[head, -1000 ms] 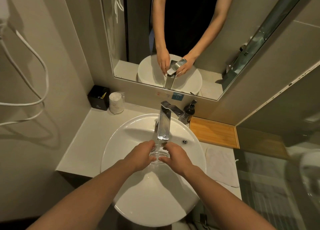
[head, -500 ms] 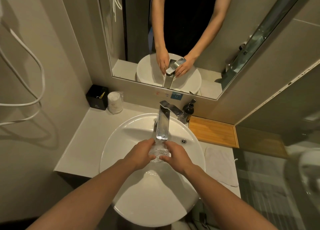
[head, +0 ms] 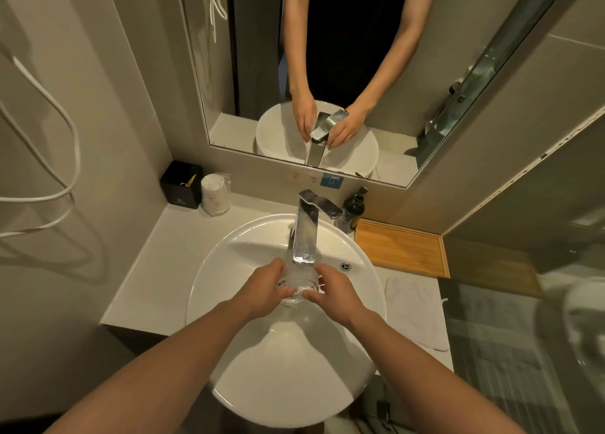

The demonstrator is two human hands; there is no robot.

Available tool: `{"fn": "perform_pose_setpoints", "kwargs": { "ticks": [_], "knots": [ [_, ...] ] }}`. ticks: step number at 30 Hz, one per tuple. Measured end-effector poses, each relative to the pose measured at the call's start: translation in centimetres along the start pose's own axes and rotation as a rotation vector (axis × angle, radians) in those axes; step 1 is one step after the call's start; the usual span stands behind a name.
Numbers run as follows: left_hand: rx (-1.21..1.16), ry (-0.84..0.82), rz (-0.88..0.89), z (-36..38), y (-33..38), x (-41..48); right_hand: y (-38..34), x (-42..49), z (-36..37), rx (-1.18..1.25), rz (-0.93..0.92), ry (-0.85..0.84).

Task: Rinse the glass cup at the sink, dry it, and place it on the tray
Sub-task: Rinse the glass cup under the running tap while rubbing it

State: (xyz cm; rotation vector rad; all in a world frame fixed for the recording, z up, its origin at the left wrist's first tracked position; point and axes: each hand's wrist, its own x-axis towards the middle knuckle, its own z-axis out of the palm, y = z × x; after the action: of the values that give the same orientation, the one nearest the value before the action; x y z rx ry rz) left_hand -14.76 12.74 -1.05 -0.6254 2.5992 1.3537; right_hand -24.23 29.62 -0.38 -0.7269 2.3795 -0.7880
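A clear glass cup (head: pixel 297 282) is held under the spout of the chrome faucet (head: pixel 305 237), over the white round sink (head: pixel 229 270). My left hand (head: pixel 265 289) grips its left side and my right hand (head: pixel 334 294) grips its right side. Water runs into the cup and looks frothy inside it. The wooden tray (head: pixel 401 248) lies on the counter to the right of the faucet, with nothing on it. A white towel (head: pixel 415 312) lies flat in front of the tray, right of the sink.
A dark soap pump bottle (head: pixel 355 209) stands between faucet and tray. A black box (head: pixel 181 184) and wrapped paper cups (head: pixel 215 194) sit at the counter's back left corner. A mirror (head: pixel 327 57) hangs above. White cords (head: pixel 42 197) dangle on the left wall.
The cup has shifted slightly up under the spout and now holds running, frothy water. Both hands stay on it in nearly the same place.
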Motion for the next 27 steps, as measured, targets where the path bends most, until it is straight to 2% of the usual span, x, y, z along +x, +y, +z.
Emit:
{"fn": "perform_pose_setpoints", "kwargs": {
  "ticks": [5, 10, 17, 22, 24, 27],
  "knots": [
    [-0.072, -0.026, -0.032, 0.3, -0.4, -0.1, 0.6, 0.1, -0.1, 0.025, 0.016, -0.029],
    [0.029, -0.051, 0.071, 0.2, 0.2, 0.3, 0.6, 0.2, 0.0, -0.164, -0.097, -0.046],
    [-0.067, -0.06, 0.003, 0.5, -0.6, -0.3, 1.4, 0.0, 0.3, 0.09, 0.044, -0.051],
    [-0.021, -0.15, 0.025, 0.4, -0.3, -0.4, 1.1, 0.3, 0.0, 0.007, -0.049, -0.09],
    [0.031, -0.14, 0.058, 0.4, -0.2, -0.2, 0.9, 0.3, -0.1, -0.045, -0.092, -0.085],
    [0.053, -0.099, 0.05, 0.4, -0.3, -0.2, 0.9, 0.2, 0.1, 0.038, -0.075, -0.032]
  ]
}}
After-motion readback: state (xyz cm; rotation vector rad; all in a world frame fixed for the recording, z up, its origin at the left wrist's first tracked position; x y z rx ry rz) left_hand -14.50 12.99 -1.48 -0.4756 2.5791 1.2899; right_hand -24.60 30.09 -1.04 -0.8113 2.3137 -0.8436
